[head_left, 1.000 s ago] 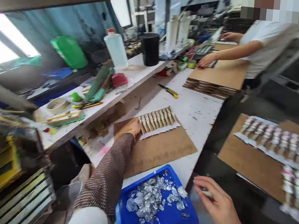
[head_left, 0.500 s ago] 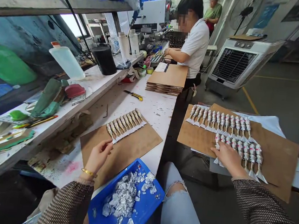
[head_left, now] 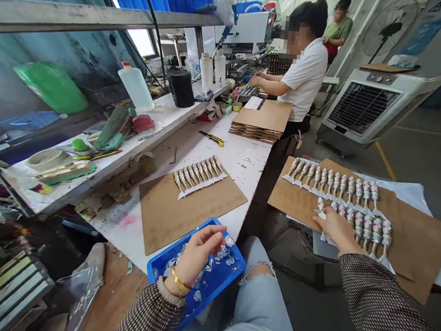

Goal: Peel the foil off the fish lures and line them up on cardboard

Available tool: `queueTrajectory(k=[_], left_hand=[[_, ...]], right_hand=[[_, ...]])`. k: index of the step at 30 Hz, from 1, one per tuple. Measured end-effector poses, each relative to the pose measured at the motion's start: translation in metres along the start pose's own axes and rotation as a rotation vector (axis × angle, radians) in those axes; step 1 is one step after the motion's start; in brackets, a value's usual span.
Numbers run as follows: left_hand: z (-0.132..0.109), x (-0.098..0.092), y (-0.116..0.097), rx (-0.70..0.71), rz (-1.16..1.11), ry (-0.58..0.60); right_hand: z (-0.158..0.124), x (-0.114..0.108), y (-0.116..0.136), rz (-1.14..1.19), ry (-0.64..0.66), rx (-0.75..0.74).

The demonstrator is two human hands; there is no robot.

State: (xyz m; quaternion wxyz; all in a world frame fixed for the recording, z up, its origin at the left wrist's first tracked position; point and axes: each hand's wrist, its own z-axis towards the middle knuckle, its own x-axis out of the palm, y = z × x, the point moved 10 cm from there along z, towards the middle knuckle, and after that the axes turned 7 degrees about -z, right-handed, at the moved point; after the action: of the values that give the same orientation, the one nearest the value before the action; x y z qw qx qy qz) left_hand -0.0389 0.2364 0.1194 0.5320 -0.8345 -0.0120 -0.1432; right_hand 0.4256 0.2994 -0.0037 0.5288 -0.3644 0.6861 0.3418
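My right hand (head_left: 337,230) is over the cardboard at the right, fingers closed on a small fish-shaped piece (head_left: 320,204) at the left end of the lower row. Its white tail sticks out by my thumb. Similar silvery, red-marked fish-shaped pieces (head_left: 343,186) lie in an upper row on the cardboard (head_left: 418,221). My left hand (head_left: 198,252) hovers over a blue tray (head_left: 233,271) of crumpled foil bits (head_left: 198,294), fingers loosely bent and apart, with nothing visible in them. Golden fish-shaped pieces (head_left: 198,175) lie in a row on another cardboard sheet (head_left: 200,210) on the table.
A yellow utility knife (head_left: 212,137) lies on the table beyond the sheet. Behind it is a cardboard stack (head_left: 262,120), near a co-worker in a white shirt (head_left: 305,72). A shelf at the left holds bottles (head_left: 136,88) and a black cup (head_left: 181,89). An air cooler (head_left: 366,107) stands right.
My left hand has moved from the table's cardboard sheet to above the blue tray. My right hand now has a fish-shaped piece's tail showing by the thumb. The view has shifted left.
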Motion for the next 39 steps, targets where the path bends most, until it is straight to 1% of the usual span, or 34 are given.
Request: queueTrajectory(k=[2,5,7,8,10,12,14,15,16,18,20,22,24,26,27,30,32,36,38,39], left_hand=[[-0.006,0.011,0.007,-0.022,-0.038,0.019],[-0.013,0.023,0.016,-0.067,-0.122,0.035],[-0.015,0.026,0.024,-0.095,-0.188,0.010],[-0.015,0.028,0.029,-0.113,-0.216,-0.009],[-0.012,0.035,0.041,-0.153,-0.246,-0.033],[-0.010,0.046,0.055,-0.205,-0.253,-0.034],[-0.010,0.058,0.065,-0.236,-0.278,-0.019],[-0.011,0.064,0.067,-0.235,-0.308,-0.001],[-0.013,0.068,0.067,-0.221,-0.348,0.017],[-0.021,0.067,0.063,-0.164,-0.436,0.026],[-0.031,0.054,0.059,-0.107,-0.511,-0.023],[-0.042,0.035,0.056,-0.058,-0.559,-0.099],[-0.053,0.019,0.054,-0.031,-0.586,-0.146],[-0.061,0.009,0.052,-0.036,-0.608,-0.169],[-0.065,0.006,0.052,-0.051,-0.623,-0.167],[-0.071,0.008,0.050,-0.085,-0.680,-0.116],[-0.073,0.012,0.048,-0.093,-0.709,-0.072],[-0.075,0.016,0.048,-0.102,-0.758,-0.048],[-0.076,0.017,0.049,-0.115,-0.768,-0.036],[-0.076,0.017,0.050,-0.124,-0.770,-0.034]], right_hand=[[0.001,-0.004,-0.001,0.053,0.008,0.043],[-0.004,-0.017,0.000,0.201,0.007,0.087],[-0.018,-0.025,0.012,0.355,0.015,0.064],[-0.029,-0.028,0.023,0.443,0.026,0.034],[-0.060,-0.031,0.053,0.618,0.071,-0.054],[-0.103,-0.029,0.091,0.765,0.151,-0.155],[-0.152,-0.025,0.135,0.924,0.281,-0.276],[-0.177,-0.023,0.157,1.044,0.378,-0.337],[-0.200,-0.022,0.176,1.111,0.459,-0.389],[-0.236,-0.022,0.203,1.154,0.548,-0.471],[-0.257,-0.024,0.220,1.088,0.560,-0.562],[-0.269,-0.027,0.232,1.015,0.572,-0.674],[-0.272,-0.032,0.239,0.951,0.566,-0.756],[-0.272,-0.039,0.245,0.876,0.534,-0.807],[-0.274,-0.042,0.248,0.836,0.519,-0.835],[-0.286,-0.053,0.262,0.742,0.497,-0.949],[-0.292,-0.059,0.268,0.717,0.473,-0.987],[-0.290,-0.060,0.270,0.698,0.425,-0.966],[-0.288,-0.056,0.268,0.705,0.454,-0.952],[-0.288,-0.052,0.268,0.721,0.496,-0.944]])
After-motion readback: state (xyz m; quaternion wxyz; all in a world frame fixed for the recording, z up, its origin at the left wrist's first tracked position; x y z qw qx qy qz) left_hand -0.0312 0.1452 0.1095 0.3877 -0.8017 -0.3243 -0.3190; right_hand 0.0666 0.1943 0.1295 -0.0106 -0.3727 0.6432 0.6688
